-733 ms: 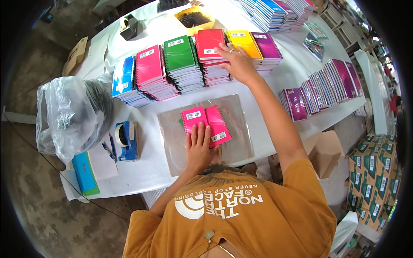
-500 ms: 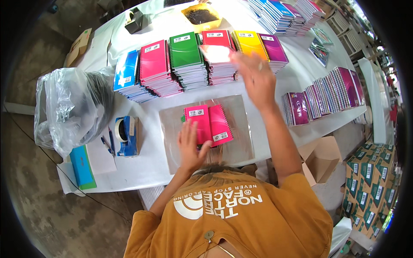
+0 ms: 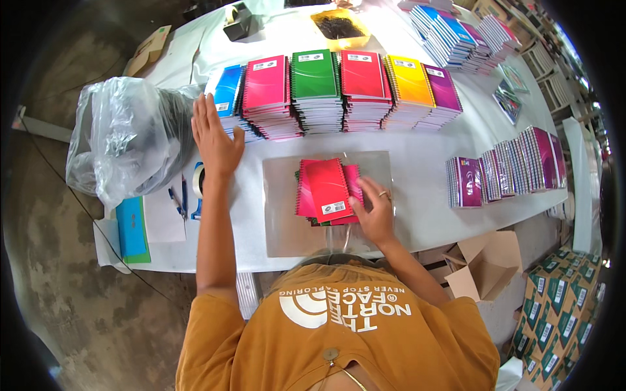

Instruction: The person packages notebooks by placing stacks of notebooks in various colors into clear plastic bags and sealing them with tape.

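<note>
A red spiral notebook (image 3: 326, 186) lies on top of a small loose pile, with a pink notebook (image 3: 304, 202) and a green edge showing beneath. The pile rests on a clear plastic sheet (image 3: 283, 238). At its right side is my right hand (image 3: 375, 212), fingers apart, thumb by the red cover's edge. My left hand (image 3: 218, 143) reaches up at the left, fingers stretched out beside the stack of blue notebooks (image 3: 227, 85). Along the same row stand stacks of pink notebooks (image 3: 266, 81), green notebooks (image 3: 315, 75), red notebooks (image 3: 364, 75), yellow notebooks (image 3: 409, 81) and purple notebooks (image 3: 443, 88).
A bulging clear plastic bag (image 3: 124, 143) sits at the left, near pens (image 3: 177, 203) and a partly hidden tape dispenser (image 3: 197, 207). Wrapped purple notebooks (image 3: 508, 166) line the right side. A yellow tray (image 3: 340, 44) and black tape dispenser (image 3: 240, 25) stand farther back.
A red notebook now tops the pile. My right hand has come down from the red stack to the pile; my left hand has left the pile and moved up-left toward the blue stack.
</note>
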`<state>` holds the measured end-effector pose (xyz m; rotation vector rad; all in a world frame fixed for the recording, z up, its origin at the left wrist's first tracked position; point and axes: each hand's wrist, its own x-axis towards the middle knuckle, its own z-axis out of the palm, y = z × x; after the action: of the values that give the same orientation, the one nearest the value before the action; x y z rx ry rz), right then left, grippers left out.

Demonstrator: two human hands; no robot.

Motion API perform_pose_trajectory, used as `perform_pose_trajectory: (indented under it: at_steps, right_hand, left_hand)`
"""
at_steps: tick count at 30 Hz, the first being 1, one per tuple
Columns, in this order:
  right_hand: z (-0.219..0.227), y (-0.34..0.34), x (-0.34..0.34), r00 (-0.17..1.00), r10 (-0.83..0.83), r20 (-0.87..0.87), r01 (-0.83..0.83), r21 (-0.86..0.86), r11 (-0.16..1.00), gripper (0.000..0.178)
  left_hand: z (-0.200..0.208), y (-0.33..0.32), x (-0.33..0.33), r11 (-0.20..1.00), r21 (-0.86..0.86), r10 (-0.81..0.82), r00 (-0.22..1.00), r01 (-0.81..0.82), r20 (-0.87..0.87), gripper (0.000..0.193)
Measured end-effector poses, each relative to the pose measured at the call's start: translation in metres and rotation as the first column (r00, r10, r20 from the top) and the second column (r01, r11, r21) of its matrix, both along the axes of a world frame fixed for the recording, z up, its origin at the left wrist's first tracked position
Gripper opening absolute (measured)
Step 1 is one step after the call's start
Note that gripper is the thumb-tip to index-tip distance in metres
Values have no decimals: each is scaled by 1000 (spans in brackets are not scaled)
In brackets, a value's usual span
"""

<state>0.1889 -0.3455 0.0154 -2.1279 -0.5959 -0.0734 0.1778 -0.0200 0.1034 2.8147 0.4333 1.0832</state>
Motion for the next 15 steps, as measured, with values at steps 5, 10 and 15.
perform_pose_trajectory:
  at_steps: [5, 10, 15]
  right_hand:
    - [-56, 12, 11, 881, -40, -471, 108, 118, 987, 66]
    - [-46, 17, 4, 866, -38, -499, 85, 72, 994, 70]
    - [-67, 12, 8, 830, 57, -554, 98, 245, 965, 63]
  left_hand:
    - [-16, 54, 7, 998, 44, 61, 966, -51, -250, 51]
    - [9, 59, -9, 970, -219, 72, 986, -104, -151, 18]
    - [12, -18, -27, 318, -773, -51, 824, 548, 564, 11]
